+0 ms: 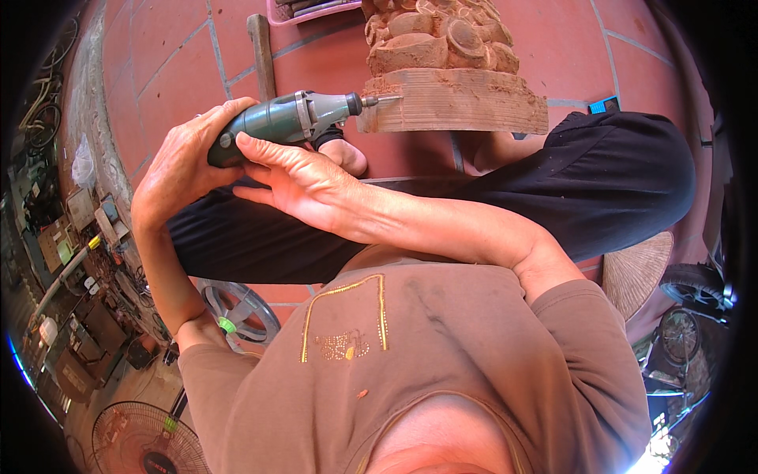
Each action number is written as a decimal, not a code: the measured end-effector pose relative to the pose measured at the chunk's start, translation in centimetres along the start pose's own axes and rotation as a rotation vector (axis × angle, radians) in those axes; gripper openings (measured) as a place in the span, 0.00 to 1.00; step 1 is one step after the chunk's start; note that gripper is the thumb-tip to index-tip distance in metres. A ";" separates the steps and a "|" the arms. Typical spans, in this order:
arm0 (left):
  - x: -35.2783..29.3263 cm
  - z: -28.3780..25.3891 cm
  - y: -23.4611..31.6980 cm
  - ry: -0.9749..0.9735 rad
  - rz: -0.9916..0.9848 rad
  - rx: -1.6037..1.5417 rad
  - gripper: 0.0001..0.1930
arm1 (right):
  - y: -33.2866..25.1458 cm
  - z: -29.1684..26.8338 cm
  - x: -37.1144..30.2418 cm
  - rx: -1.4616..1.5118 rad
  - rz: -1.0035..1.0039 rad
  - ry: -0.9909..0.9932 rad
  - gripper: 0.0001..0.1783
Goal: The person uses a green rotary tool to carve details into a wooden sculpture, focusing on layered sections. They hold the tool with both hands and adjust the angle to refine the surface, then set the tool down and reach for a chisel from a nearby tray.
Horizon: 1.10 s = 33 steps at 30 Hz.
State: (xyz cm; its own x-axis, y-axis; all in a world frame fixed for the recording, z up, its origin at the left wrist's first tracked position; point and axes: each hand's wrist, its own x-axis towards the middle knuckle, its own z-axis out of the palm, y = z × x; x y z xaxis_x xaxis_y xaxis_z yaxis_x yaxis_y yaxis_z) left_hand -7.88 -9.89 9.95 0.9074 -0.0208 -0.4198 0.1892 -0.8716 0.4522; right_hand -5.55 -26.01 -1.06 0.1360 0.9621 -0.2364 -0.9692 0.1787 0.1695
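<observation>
My left hand (175,162) is wrapped around the rear of a green rotary tool (270,120) with a grey front housing. My right hand (296,175) lies just below, its thumb against the tool's rear side and its other fingers stretched out and apart; some fingertips are hidden. A thin metal bit (387,99) points right from the tool's black nose, its tip at the left end of a carved wooden piece (450,99). Whether it touches the wood I cannot tell. Rounded shapes are carved above the plain, block-like base, and reddish wood dust lies on the ledge.
A wooden mallet or handle (261,55) lies on the red tiled floor (170,71), near a pink basket (312,8) of tools. My crossed legs in dark trousers (600,170) flank the carving. A fan (146,438) stands at lower left, and a woven conical hat (638,272) at right.
</observation>
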 end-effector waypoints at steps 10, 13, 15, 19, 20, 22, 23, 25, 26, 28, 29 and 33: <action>0.1 0.0 0.0 0.009 0.008 0.014 0.36 | -0.3 0.1 0.1 -0.005 0.007 0.008 0.20; 0.0 0.0 0.0 0.013 -0.008 0.008 0.37 | -0.4 0.1 0.1 -0.011 0.011 0.004 0.21; 0.0 0.0 0.0 0.014 -0.008 0.010 0.37 | -0.4 0.2 0.0 -0.018 0.010 0.010 0.21; 0.0 0.0 0.1 0.014 -0.014 0.004 0.37 | -0.6 0.2 0.1 -0.027 0.014 0.018 0.21; 0.0 0.0 0.1 0.014 -0.017 0.002 0.37 | -0.6 0.3 0.1 -0.029 0.015 0.018 0.21; 0.1 0.0 0.2 0.015 -0.024 -0.002 0.37 | -0.7 0.3 0.1 -0.032 0.016 0.019 0.21; 0.1 0.0 0.2 0.015 -0.023 -0.003 0.37 | -0.8 0.3 0.1 -0.034 0.017 0.021 0.22; 0.0 0.0 0.2 0.017 -0.024 -0.005 0.37 | -0.8 0.3 0.1 -0.036 0.020 0.023 0.22; 0.0 0.0 0.2 0.018 -0.025 -0.002 0.37 | -0.8 0.3 0.1 -0.037 0.022 0.024 0.22; 0.0 0.0 0.2 0.021 -0.027 0.002 0.37 | -0.8 0.3 0.2 -0.036 0.023 0.025 0.22; 0.0 0.1 0.1 0.024 -0.040 0.001 0.37 | -0.9 0.2 0.3 -0.034 0.024 0.024 0.22; 0.0 0.1 0.1 0.035 -0.056 0.009 0.37 | -1.2 0.4 0.2 -0.046 0.009 0.034 0.22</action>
State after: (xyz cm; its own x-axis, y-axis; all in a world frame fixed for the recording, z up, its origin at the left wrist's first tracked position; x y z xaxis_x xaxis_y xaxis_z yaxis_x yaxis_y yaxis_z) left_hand -7.95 -10.05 9.89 0.9078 0.0452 -0.4169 0.2371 -0.8754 0.4213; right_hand -4.30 -25.98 -0.94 0.1207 0.9560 -0.2675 -0.9789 0.1594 0.1282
